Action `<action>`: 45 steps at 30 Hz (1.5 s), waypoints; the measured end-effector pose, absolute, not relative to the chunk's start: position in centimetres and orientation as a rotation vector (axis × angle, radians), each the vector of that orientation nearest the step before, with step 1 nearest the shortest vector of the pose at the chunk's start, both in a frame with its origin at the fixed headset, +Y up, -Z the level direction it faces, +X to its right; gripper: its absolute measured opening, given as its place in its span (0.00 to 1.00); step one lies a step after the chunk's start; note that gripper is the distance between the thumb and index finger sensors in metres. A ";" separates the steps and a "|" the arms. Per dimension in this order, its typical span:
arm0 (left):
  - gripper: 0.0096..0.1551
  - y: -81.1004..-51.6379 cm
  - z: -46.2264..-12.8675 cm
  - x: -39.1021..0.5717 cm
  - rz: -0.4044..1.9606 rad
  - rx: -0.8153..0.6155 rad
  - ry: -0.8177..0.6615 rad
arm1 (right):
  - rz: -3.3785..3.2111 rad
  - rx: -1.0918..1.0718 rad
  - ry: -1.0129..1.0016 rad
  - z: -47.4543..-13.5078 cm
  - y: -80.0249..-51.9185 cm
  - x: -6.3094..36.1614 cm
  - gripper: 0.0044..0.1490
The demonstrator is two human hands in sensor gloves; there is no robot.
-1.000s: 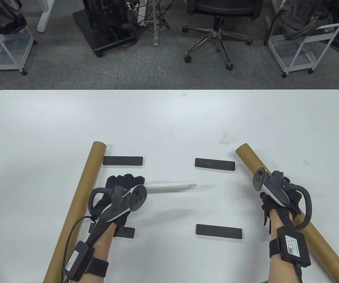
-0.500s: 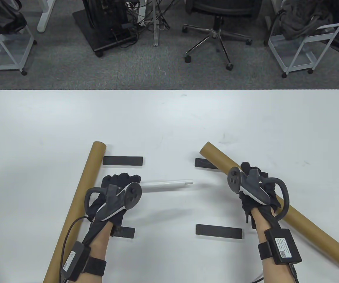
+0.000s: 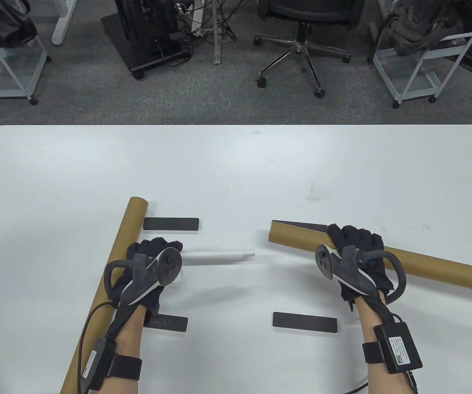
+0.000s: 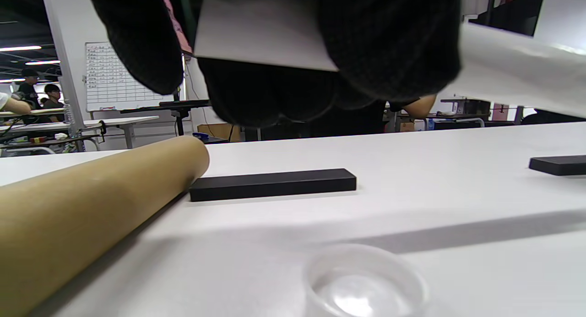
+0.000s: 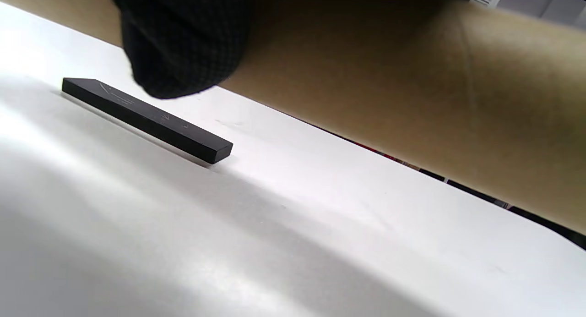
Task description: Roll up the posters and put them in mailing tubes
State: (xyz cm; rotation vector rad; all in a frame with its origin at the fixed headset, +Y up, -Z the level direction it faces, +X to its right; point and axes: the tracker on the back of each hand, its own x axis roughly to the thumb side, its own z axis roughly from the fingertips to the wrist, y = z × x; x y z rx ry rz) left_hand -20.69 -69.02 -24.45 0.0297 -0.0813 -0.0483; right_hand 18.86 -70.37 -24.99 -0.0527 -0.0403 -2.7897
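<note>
The right hand (image 3: 357, 256) grips a brown mailing tube (image 3: 425, 262), its fingers (image 3: 353, 236) curled over the top, and holds it off the desk (image 3: 236, 164), lying nearly level from right to left. The tube's open end (image 3: 272, 234) points left, toward the tip of the rolled poster (image 3: 219, 256). That line-up looks deliberate: mouth and roll face each other across a small gap, so the roll can be slid straight in.

The left hand (image 3: 150, 266) holds the poster by its left end, fingers (image 4: 389, 46) wrapped round the white roll, which sticks out to the right above the desk. The roll is thin, tight and white, clearly slimmer than the tube's bore, so it should enter easily if kept from springing open.

A second mailing tube (image 3: 108, 279) lies on the desk at the left, running near to far, beside the left wrist. Black bars (image 3: 171, 224) lie flat around the work area, probably weights for a spread sheet. A clear round cap (image 4: 364, 280) rests on the desk under the left hand, likely the tube's end plug.
</note>
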 end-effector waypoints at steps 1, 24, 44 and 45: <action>0.29 -69.0 -24.4 -20.9 -0.040 0.033 -0.073 | -2.789 -0.058 -0.047 -24.9 -70.4 18.8 0.51; 0.29 -69.5 -24.4 -21.0 0.046 0.018 -0.079 | -2.784 -0.229 -0.022 -23.3 -70.4 15.7 0.51; 0.29 -69.5 -23.8 -17.6 0.021 0.031 -0.183 | -2.768 -0.406 0.099 -21.7 -69.2 11.9 0.51; 0.29 -69.5 -23.8 -17.3 0.024 0.030 -0.186 | -2.768 -0.412 0.106 -21.6 -69.1 11.7 0.51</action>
